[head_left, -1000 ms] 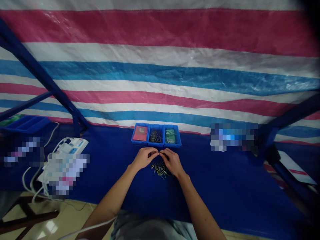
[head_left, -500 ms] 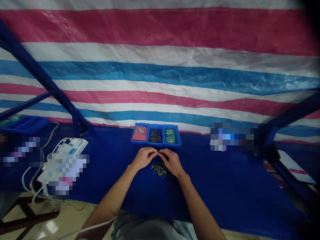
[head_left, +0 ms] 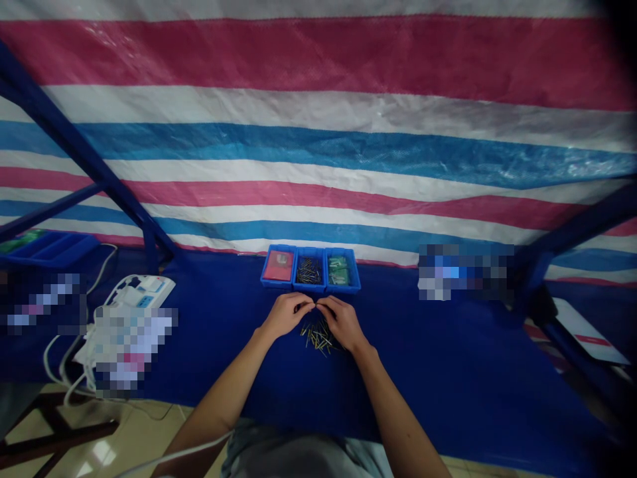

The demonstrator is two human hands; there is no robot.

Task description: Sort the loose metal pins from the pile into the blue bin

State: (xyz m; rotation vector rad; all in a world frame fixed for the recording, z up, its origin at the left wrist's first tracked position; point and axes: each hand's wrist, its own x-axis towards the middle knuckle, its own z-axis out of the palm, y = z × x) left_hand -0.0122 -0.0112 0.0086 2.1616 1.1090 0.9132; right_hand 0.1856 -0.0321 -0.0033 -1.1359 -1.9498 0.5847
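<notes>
My left hand [head_left: 287, 315] and my right hand [head_left: 341, 320] meet fingertip to fingertip just in front of the blue bins. Both are closed in a pinch, and whatever sits between the fingertips is too small to make out. Below them on the table lies a loose pile of thin, brass-coloured, screw-like pieces [head_left: 318, 338], partly covered by my right hand. Behind the hands stand three joined blue bins: the left bin holds a flat red piece [head_left: 279, 267], the middle one dark screw-like pieces [head_left: 309, 271], the right one green and whitish pieces [head_left: 339, 271].
A white power strip [head_left: 149, 292] with cables lies on the left of the blue table [head_left: 428, 385]. A blue divided tray [head_left: 54, 249] is at the far left. Blue frame bars [head_left: 119, 192] slant on both sides, before a striped sheet [head_left: 318, 153]. Blurred patches hide some items.
Almost nothing differs. Both hands keep the same place and pinch, with only a slight shift at the fingertips.
</notes>
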